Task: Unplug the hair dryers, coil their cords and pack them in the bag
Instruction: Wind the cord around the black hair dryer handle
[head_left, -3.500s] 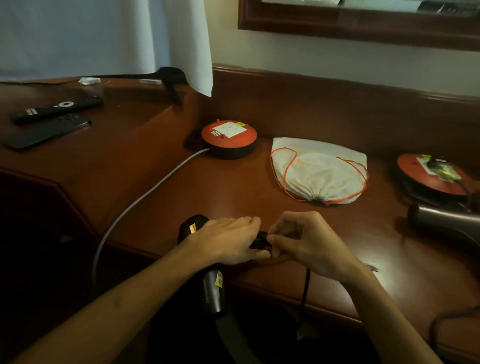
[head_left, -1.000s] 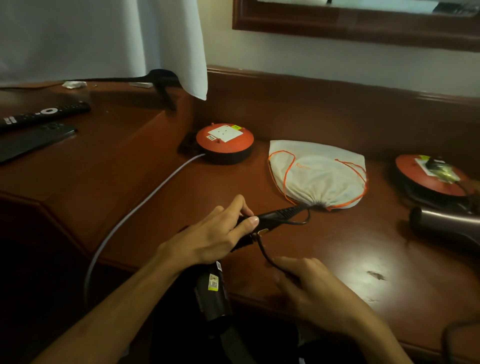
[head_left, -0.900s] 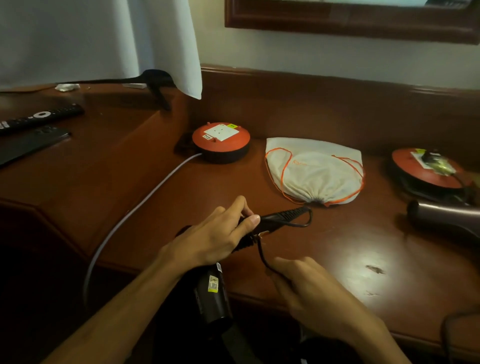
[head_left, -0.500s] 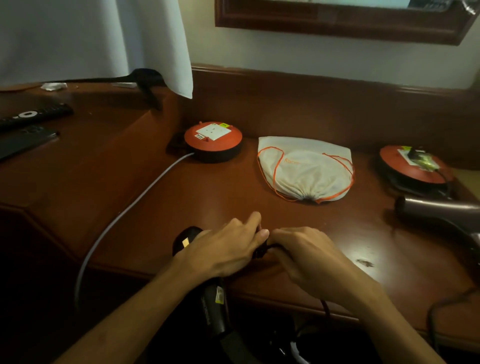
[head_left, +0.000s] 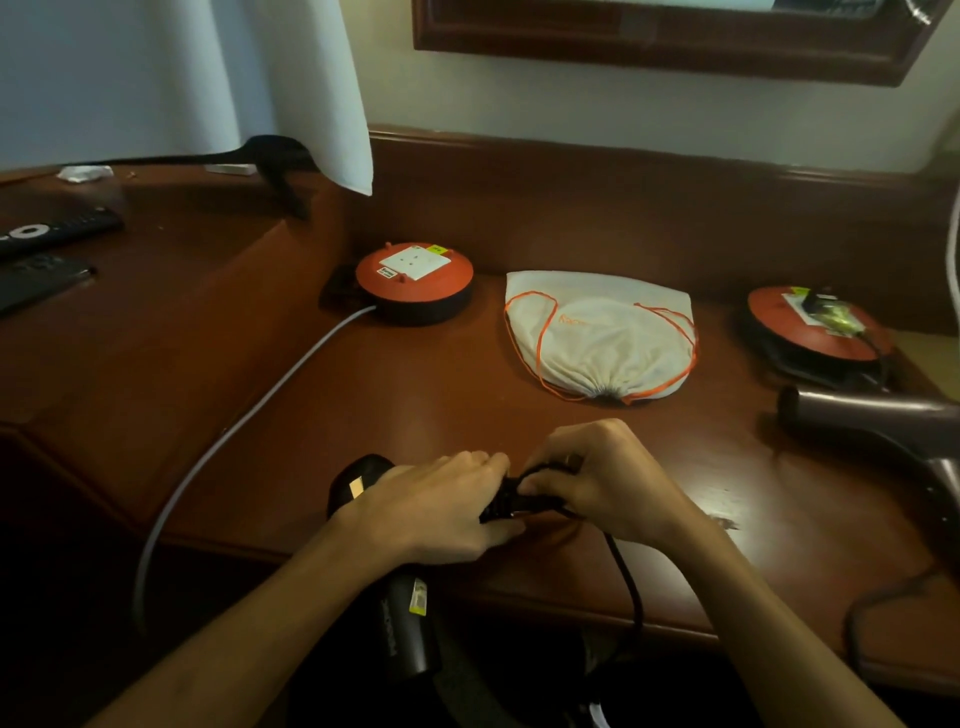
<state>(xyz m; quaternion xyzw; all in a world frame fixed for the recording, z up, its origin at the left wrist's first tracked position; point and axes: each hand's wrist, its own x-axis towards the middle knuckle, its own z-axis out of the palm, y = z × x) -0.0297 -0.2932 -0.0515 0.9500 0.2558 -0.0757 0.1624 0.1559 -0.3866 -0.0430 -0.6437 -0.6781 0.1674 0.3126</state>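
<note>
Our left hand (head_left: 436, 512) gripping a black hair dryer (head_left: 402, 613) at the table's (head_left: 415, 395) near edge, our right hand (head_left: 605, 480) pinching its black cord (head_left: 626, 582), white drawstring bag (head_left: 602, 338) farther back

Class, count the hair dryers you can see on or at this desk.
2: a black hair dryer at the desk's front edge under the left hand, and a grey hair dryer lying at the right edge, partly cut off.

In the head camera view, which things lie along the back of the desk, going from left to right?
Remote controls → left orange cable reel → white drawstring bag → right orange cable reel
</note>
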